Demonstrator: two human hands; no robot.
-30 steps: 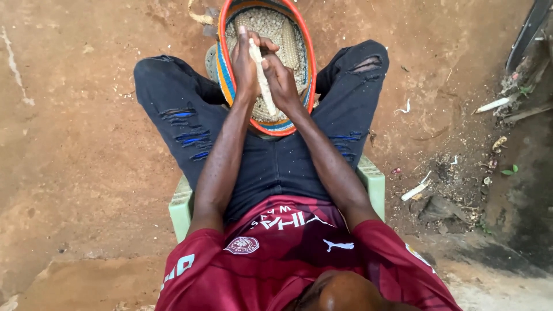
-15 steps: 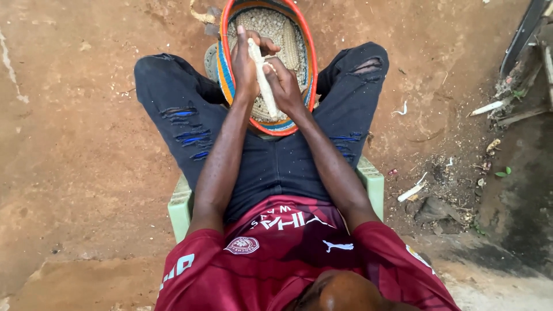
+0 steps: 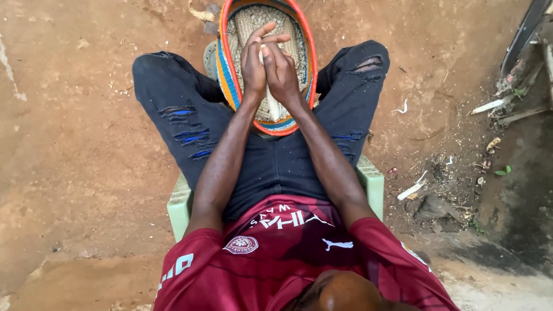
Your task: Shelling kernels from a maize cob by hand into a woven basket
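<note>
I sit on a pale green chair (image 3: pixel 373 183) with a woven basket (image 3: pixel 226 69), rimmed in orange and blue, between my knees. The basket holds loose pale maize kernels (image 3: pixel 246 23). My left hand (image 3: pixel 253 62) and my right hand (image 3: pixel 283 69) are pressed together over the basket, both closed around a pale maize cob (image 3: pixel 275 106). The cob's lower end sticks out below my palms; its upper part is hidden between my hands. My forearms run from my lap up to the basket.
Bare reddish earth surrounds the chair. Stripped cobs and husk scraps (image 3: pixel 412 190) lie on the ground to the right, with more debris (image 3: pixel 489 106) near a dark strip at the right edge. Another husk piece (image 3: pixel 201 12) lies beside the basket's top left.
My hands have closed tighter together around the cob, and less of it shows than before. The view has shifted slightly.
</note>
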